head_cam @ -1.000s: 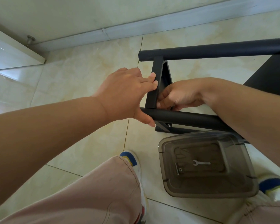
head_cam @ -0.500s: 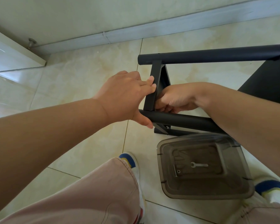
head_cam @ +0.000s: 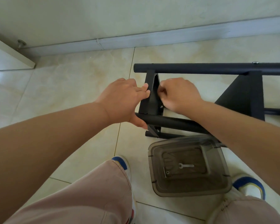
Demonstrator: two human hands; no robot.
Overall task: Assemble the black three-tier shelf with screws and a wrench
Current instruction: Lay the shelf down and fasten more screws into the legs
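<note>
The left hand (head_cam: pixel 123 101) has its grip on the end panel (head_cam: pixel 149 94) of the black shelf (head_cam: pixel 217 68), fingers curled over the panel's edge and thumb pressed against the near tube (head_cam: pixel 173 122) below. The right hand (head_cam: pixel 178 94) is curled at the panel's inner face, fingertips pinched together; whether they hold a screw I cannot tell. The shelf lies on its side on the tiled floor (head_cam: pixel 71 88), just beyond a clear plastic bin (head_cam: pixel 217 189) in which the wrench (head_cam: pixel 186 165) lies unused. Judging by its steel tubes and sheet panels, the frame should be stiff and fairly light but smooth, so it is best steadied at a tube or panel edge close to the joint being fastened.
</note>
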